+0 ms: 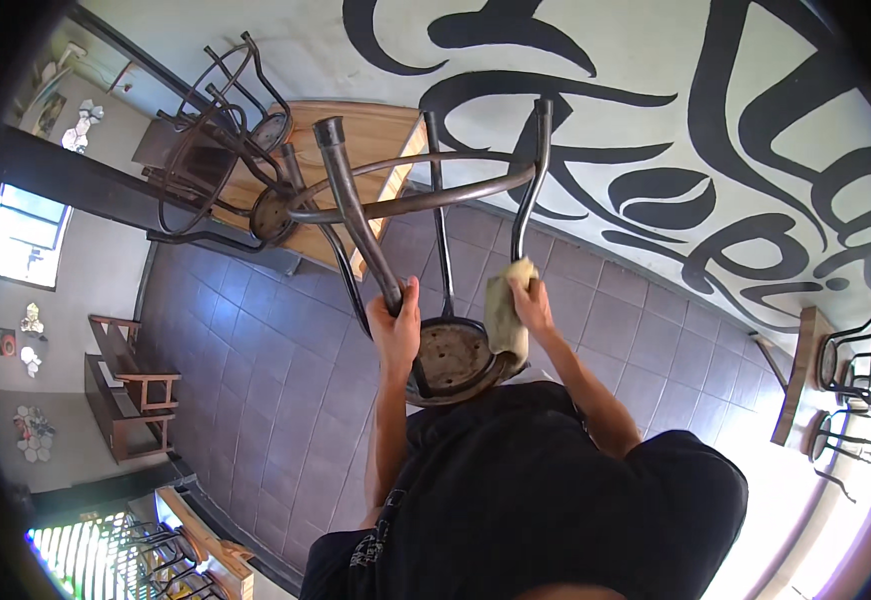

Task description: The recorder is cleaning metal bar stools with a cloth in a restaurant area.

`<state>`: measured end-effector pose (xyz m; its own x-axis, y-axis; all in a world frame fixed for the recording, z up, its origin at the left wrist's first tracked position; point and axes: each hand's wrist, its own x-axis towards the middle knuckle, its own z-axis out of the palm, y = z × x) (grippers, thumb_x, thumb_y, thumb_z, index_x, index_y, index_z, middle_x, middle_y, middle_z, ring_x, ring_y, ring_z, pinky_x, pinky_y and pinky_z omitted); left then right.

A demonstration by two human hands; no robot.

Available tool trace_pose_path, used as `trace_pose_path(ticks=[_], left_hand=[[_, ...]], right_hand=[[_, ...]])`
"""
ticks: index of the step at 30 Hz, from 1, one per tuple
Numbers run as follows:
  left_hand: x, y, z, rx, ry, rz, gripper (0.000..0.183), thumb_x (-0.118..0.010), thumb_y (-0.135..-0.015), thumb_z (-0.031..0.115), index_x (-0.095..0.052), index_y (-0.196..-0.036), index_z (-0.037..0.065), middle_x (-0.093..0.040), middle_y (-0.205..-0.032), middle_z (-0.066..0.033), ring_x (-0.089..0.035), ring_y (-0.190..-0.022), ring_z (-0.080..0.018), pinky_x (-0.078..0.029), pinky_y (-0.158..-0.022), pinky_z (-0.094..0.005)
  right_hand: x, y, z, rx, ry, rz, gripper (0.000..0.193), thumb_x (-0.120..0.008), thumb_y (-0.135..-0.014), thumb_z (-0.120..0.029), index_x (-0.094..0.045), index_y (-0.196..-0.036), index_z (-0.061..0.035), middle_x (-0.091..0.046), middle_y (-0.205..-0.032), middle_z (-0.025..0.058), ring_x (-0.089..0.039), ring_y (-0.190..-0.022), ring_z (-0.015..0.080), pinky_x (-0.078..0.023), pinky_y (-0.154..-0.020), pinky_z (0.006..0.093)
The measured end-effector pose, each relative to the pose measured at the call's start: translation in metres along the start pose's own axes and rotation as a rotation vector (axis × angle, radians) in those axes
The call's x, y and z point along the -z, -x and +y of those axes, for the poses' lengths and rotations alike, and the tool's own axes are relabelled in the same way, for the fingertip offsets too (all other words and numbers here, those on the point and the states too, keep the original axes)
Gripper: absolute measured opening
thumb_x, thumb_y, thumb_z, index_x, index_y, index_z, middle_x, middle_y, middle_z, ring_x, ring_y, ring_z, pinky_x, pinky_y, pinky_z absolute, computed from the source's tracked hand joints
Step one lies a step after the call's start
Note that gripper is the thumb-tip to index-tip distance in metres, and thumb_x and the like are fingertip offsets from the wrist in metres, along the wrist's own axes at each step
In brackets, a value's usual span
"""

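An upturned metal stool is in front of me, its dark tubular legs pointing up and away. A ring brace joins the legs, and the underside of its round seat is close to my body. My left hand is wrapped round one leg, low down by the seat. In my right hand is a yellowish-green cloth, pressed round another leg near the seat. The fingers of that hand are partly hidden by the cloth.
Upturned stools rest on a wooden table ahead left, against a wall with black painted lettering. More stools sit upturned on a table at the right. Brown benches stand at the left. Grey tiles cover the floor.
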<state>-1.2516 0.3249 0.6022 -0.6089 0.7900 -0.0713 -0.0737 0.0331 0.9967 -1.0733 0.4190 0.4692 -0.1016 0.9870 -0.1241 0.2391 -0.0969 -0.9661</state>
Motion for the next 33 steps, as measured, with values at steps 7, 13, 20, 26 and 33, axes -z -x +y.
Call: trace_pose_path(ticks=[7,13,20,26,33], left_hand=[[-0.015,0.019,0.007,-0.054,-0.084,0.041,0.044,-0.063,-0.092,0.024,-0.042,-0.057,0.008,-0.038,-0.051,0.0059,-0.034,-0.046,-0.0028,-0.023,-0.043,-0.0235],[-0.031,0.030,0.006,-0.058,-0.026,0.071,0.043,-0.063,-0.092,0.025,-0.042,-0.058,0.009,-0.040,-0.051,0.0058,-0.036,-0.044,-0.0039,-0.024,-0.041,-0.0235],[-0.039,0.046,-0.004,-0.099,-0.124,0.081,0.040,-0.062,-0.092,0.018,-0.039,-0.060,0.011,-0.038,-0.054,0.0057,-0.034,-0.042,-0.0034,-0.023,-0.039,-0.0219],[-0.044,0.064,0.002,-0.059,-0.120,0.119,0.043,-0.059,-0.094,0.024,-0.036,-0.058,0.013,-0.035,-0.048,0.0057,-0.031,-0.037,-0.0037,-0.019,-0.038,-0.0233],[-0.046,0.083,-0.009,-0.092,-0.054,0.074,0.041,-0.063,-0.091,0.023,-0.043,-0.059,0.007,-0.038,-0.052,0.0060,-0.035,-0.047,-0.0036,-0.023,-0.043,-0.0252]], right_hand=[[0.025,-0.069,-0.079,0.136,-0.475,0.056,0.046,-0.044,-0.099,-0.038,-0.055,-0.095,0.0056,-0.058,-0.076,0.0088,-0.051,-0.069,0.0156,-0.043,-0.063,0.0340],[0.033,-0.026,0.042,-0.043,-0.076,-0.185,0.054,-0.060,-0.085,-0.047,-0.064,-0.086,0.0068,-0.063,-0.072,0.0168,-0.061,-0.073,0.0161,-0.049,-0.064,0.0382],[0.041,0.005,0.019,-0.061,-0.114,-0.056,0.045,-0.061,-0.088,-0.038,-0.064,-0.088,0.0061,-0.065,-0.077,0.0099,-0.060,-0.073,0.0147,-0.049,-0.063,0.0344],[0.058,-0.084,-0.067,0.131,-0.668,0.030,0.054,-0.042,-0.098,-0.049,-0.056,-0.081,0.0009,-0.049,-0.065,0.0025,-0.045,-0.064,0.0101,-0.041,-0.058,0.0294],[0.060,-0.024,0.040,0.054,-0.083,0.080,0.037,-0.053,-0.094,-0.034,-0.059,-0.089,0.0022,-0.061,-0.076,0.0099,-0.056,-0.071,0.0180,-0.048,-0.062,0.0355]])
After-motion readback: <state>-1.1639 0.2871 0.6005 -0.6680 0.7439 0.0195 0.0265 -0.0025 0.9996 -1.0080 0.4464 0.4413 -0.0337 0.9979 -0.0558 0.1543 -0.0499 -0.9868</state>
